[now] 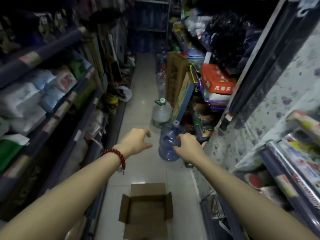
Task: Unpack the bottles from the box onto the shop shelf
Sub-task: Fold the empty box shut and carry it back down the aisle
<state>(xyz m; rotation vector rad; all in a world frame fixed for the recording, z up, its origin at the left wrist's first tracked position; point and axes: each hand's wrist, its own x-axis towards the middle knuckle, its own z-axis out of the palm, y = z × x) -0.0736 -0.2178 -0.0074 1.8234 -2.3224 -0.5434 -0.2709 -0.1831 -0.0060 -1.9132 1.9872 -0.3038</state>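
Left hand: my left hand [136,141] is out in front over the aisle floor, fingers spread and slightly hooked, nothing in it; a red bead bracelet [117,157] sits on that wrist.
Right hand: my right hand [186,144] is reaching forward too, fingers curled down against the side of the blue water jug [168,144]; I cannot tell whether it really grips the jug or only overlaps it from this angle.
Box: the cardboard box [147,212] is right below me on the tiled floor [143,80], flaps folded open, and its inside shows only bare cardboard.
Bottles: none visible in the box; I can't pick out unpacked ones on the shelves in this dim light.
Blue water jug: standing upright on the floor, close to the foot of the right-hand shelving [270,153].
Clear water bottle: a big clear bottle [161,113] with a pale cap stands just behind the blue jug, further down the aisle.
Left shelving: the left shelf unit [57,101] runs along the aisle, packed with pale wrapped packs and green packets.
Right side: a tall brown carton [175,77] leans upright by the right shelves, with a red box [218,80] carrying white characters lying on a stack beside it.
Light: the aisle is dark and the far end is mostly murk.
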